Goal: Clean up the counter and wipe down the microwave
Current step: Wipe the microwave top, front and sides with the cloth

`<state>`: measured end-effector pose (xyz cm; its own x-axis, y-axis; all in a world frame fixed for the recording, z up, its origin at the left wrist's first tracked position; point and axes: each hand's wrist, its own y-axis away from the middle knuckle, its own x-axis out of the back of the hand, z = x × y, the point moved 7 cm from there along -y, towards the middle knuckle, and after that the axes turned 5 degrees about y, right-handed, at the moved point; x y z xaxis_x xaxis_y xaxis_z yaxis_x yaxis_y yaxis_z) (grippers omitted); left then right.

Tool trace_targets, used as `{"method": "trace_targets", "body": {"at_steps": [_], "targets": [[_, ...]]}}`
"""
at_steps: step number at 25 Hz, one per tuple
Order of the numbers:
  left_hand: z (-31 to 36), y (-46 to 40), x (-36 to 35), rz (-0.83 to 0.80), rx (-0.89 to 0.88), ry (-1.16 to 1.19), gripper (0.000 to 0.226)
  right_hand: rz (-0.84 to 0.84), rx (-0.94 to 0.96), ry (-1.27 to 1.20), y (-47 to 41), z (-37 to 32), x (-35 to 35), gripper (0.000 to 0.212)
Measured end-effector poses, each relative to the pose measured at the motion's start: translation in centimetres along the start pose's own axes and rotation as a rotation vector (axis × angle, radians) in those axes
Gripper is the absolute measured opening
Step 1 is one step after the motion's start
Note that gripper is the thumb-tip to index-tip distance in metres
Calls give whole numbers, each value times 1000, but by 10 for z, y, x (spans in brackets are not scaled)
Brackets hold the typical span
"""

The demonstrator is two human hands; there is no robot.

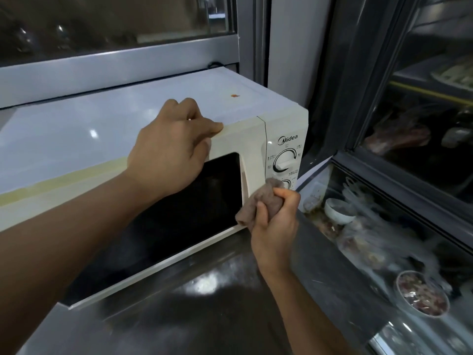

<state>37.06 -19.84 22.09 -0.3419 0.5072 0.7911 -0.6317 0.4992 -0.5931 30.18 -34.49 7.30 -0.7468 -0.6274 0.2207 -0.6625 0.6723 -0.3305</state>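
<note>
Left hand curls over the glossy cream microwave top edge; right hand grips a crumpled brownish cloth, seemingly touching the door's lower corner.

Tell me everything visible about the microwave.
The microwave is a cream, Midea-branded box standing upright on a dark, shiny counter. Its dark-windowed door is closed. The control panel at its right carries two round dials, the lower partly hidden. A small orange-brown spot marks the glossy top. The left hand rests curled over the top front edge; the right hand holds a bunched brownish cloth against the door's right edge.
</note>
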Motion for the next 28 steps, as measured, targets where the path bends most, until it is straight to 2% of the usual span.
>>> {"method": "trace_targets", "body": {"at_steps": [5,9,12,14,19,22,25,28], "targets": [[1,0,3,-24,33,38,34,66,118,9,-21,-59,8,27],[3,-1,2,-32,21,35,34,135,191,129,-35,-94,-2,30],[1,-1,2,-14,6,35,33,175,314,163,-29,-84,-11,29],[1,0,2,-5,-10,33,33,151,363,178,-11,-54,-16,30],[1,0,1,10,6,30,33,-23,245,305,15,8,-28,33],[2,1,2,0,20,32,34,-29,246,256,11,-10,-23,26],[1,-1,4,9,20,23,33,48,302,241,-8,-48,-15,29],[0,-1,3,0,6,9,34,94,341,276,-10,-52,-14,31]]}}
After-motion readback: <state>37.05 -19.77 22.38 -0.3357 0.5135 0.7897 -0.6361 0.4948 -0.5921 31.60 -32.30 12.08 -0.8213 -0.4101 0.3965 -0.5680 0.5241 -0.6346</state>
